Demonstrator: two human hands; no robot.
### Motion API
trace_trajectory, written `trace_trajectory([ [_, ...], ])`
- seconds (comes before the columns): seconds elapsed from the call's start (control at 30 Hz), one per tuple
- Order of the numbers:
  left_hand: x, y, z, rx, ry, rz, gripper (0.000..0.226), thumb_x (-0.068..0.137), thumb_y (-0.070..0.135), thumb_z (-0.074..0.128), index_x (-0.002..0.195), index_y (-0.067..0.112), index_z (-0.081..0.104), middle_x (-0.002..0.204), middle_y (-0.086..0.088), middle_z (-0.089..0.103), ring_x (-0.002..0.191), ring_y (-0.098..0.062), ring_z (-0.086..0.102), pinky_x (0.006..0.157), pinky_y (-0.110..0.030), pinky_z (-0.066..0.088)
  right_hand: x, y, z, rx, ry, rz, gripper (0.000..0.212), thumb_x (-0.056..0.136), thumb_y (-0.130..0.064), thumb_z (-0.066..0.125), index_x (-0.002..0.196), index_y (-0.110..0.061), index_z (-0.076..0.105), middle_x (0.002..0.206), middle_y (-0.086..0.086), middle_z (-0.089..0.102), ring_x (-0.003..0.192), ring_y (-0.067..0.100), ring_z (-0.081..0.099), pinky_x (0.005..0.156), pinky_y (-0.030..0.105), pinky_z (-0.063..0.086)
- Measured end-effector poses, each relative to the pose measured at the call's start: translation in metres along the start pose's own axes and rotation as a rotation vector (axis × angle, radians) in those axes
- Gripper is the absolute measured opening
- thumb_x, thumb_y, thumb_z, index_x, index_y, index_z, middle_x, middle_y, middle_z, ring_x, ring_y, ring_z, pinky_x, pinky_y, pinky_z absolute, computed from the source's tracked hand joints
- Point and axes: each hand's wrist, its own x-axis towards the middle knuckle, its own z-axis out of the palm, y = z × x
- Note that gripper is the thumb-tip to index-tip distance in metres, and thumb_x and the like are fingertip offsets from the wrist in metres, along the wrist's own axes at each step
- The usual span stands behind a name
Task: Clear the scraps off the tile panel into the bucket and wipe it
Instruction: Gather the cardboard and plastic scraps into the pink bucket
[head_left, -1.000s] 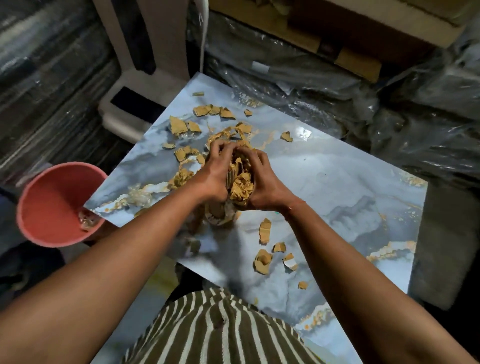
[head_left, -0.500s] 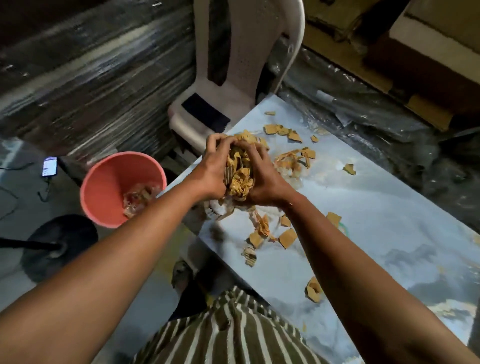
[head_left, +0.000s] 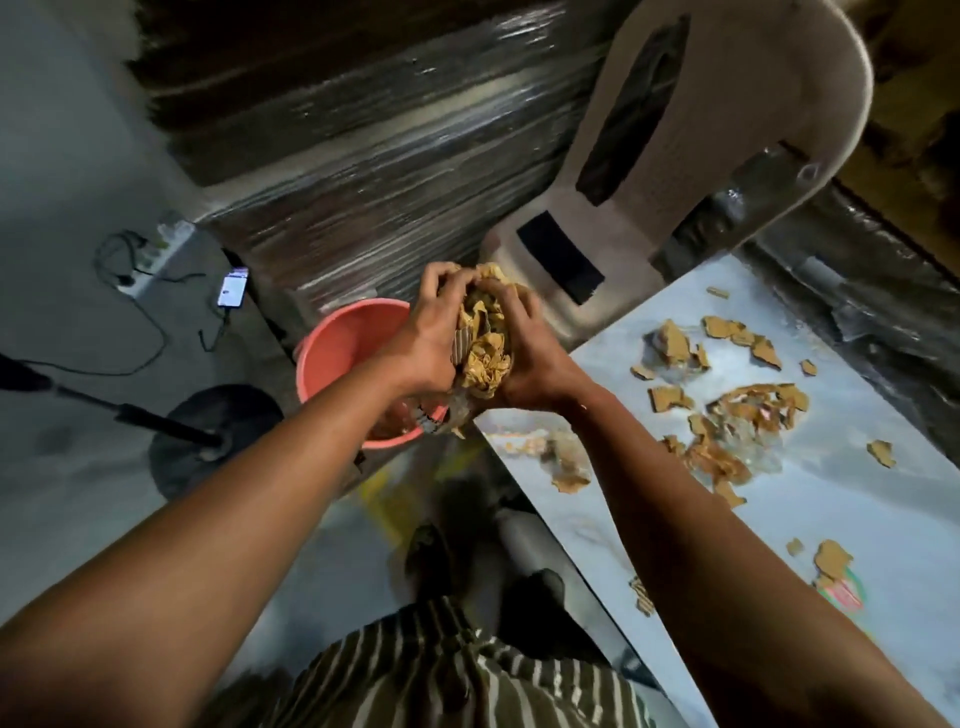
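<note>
My left hand (head_left: 428, 332) and my right hand (head_left: 524, 358) are cupped together around a bundle of tan cardboard scraps (head_left: 485, 343). They hold it in the air just past the panel's left edge, over the near rim of the pink bucket (head_left: 337, 348). The grey marbled tile panel (head_left: 831, 519) lies to the right. Several loose scraps (head_left: 748, 415) are still scattered across it, with a few more near its front edge (head_left: 831, 558). A little debris shows at the bottom of the bucket.
A white plastic chair (head_left: 675, 171) stands behind the panel's far corner. Plastic-wrapped stacks (head_left: 389, 156) rise behind the bucket. On the floor at left are a lit phone (head_left: 232, 288), cables and a black stand base (head_left: 208, 436). My striped clothing (head_left: 447, 670) fills the bottom.
Both hands lifted the bundle off the panel and carried it left, from above the panel to over the bucket. The view swung left with them.
</note>
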Motion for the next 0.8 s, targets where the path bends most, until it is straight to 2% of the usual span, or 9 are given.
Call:
trace_trajectory([
  [0.03,0.001,-0.01,-0.006,-0.007,0.013,-0.01,0.114,0.057,-0.002,0.087,0.153,0.017,0.029,0.148,-0.011,0.02,0.131,-0.025,0.04,0.111,-0.025,0.037,0.012,-0.001,0.006,0.008,-0.015,-0.009,0.128,0.057,-0.028,0.101,0.16,-0.021,0.025,0.15,0.01,0.029,0.138,0.011,0.029,0.108,-0.003,0.022],
  [0.1,0.003,-0.03,-0.015,-0.021,0.027,-0.049,0.113,0.057,-0.001,0.087,0.152,0.018,0.029,0.147,-0.01,0.02,0.135,-0.03,0.04,0.115,-0.025,0.034,0.035,-0.002,0.018,0.015,-0.047,-0.023,0.128,0.057,-0.029,0.101,0.16,-0.02,0.026,0.151,0.012,0.03,0.14,0.014,0.031,0.108,-0.004,0.02],
  [0.2,0.009,-0.059,-0.026,-0.035,0.025,-0.111,0.112,0.061,-0.004,0.085,0.153,0.022,0.027,0.149,-0.008,0.02,0.138,-0.029,0.039,0.114,-0.025,0.034,0.068,0.003,0.036,0.037,-0.091,-0.036,0.129,0.057,-0.03,0.102,0.16,-0.021,0.026,0.152,0.011,0.029,0.14,0.008,0.03,0.11,-0.001,0.023],
  [0.33,0.019,-0.1,-0.027,-0.057,0.059,-0.14,0.118,0.058,0.003,0.09,0.153,0.029,0.025,0.148,-0.003,0.019,0.139,-0.031,0.04,0.117,-0.042,0.041,0.106,0.012,0.059,0.079,-0.152,-0.028,0.13,0.054,-0.034,0.1,0.16,-0.027,0.026,0.15,0.011,0.028,0.134,0.004,0.035,0.114,0.014,0.035],
  [0.43,0.028,-0.133,-0.023,-0.048,0.085,-0.185,0.119,0.058,0.005,0.091,0.156,0.024,0.027,0.15,-0.005,0.02,0.14,-0.029,0.039,0.119,-0.038,0.038,0.134,0.022,0.08,0.091,-0.2,-0.019,0.13,0.052,-0.043,0.095,0.161,-0.028,0.025,0.15,0.01,0.027,0.136,0.017,0.042,0.118,0.031,0.04],
  [0.57,0.037,-0.18,-0.003,-0.041,0.116,-0.241,0.118,0.061,0.005,0.091,0.159,0.021,0.026,0.153,-0.009,0.02,0.143,-0.028,0.036,0.121,-0.028,0.029,0.163,0.05,0.117,0.089,-0.237,-0.028,0.132,0.05,-0.054,0.088,0.161,-0.024,0.024,0.151,0.013,0.027,0.138,0.021,0.042,0.118,0.033,0.04],
  [0.63,0.042,-0.201,0.01,-0.042,0.12,-0.269,0.12,0.061,0.005,0.09,0.16,0.026,0.025,0.156,-0.009,0.019,0.144,-0.028,0.035,0.122,-0.029,0.029,0.176,0.07,0.136,0.061,-0.252,-0.026,0.134,0.05,-0.057,0.087,0.162,-0.022,0.023,0.152,0.015,0.029,0.142,0.027,0.041,0.119,0.041,0.041],
  [0.73,0.049,-0.236,0.036,-0.011,0.113,-0.303,0.123,0.063,0.002,0.088,0.161,0.032,0.022,0.16,-0.008,0.016,0.146,-0.028,0.034,0.119,-0.022,0.027,0.195,0.104,0.165,0.005,-0.278,-0.05,0.133,0.052,-0.055,0.088,0.161,-0.016,0.022,0.152,0.015,0.034,0.143,0.034,0.04,0.117,0.049,0.043],
  [0.8,0.053,-0.257,0.055,0.021,0.093,-0.329,0.126,0.062,0.0,0.087,0.162,0.034,0.019,0.164,-0.006,0.012,0.148,-0.028,0.033,0.116,-0.02,0.025,0.206,0.128,0.185,-0.015,-0.306,-0.041,0.133,0.053,-0.051,0.088,0.16,-0.01,0.021,0.154,0.015,0.033,0.142,0.034,0.037,0.118,0.048,0.041],
])
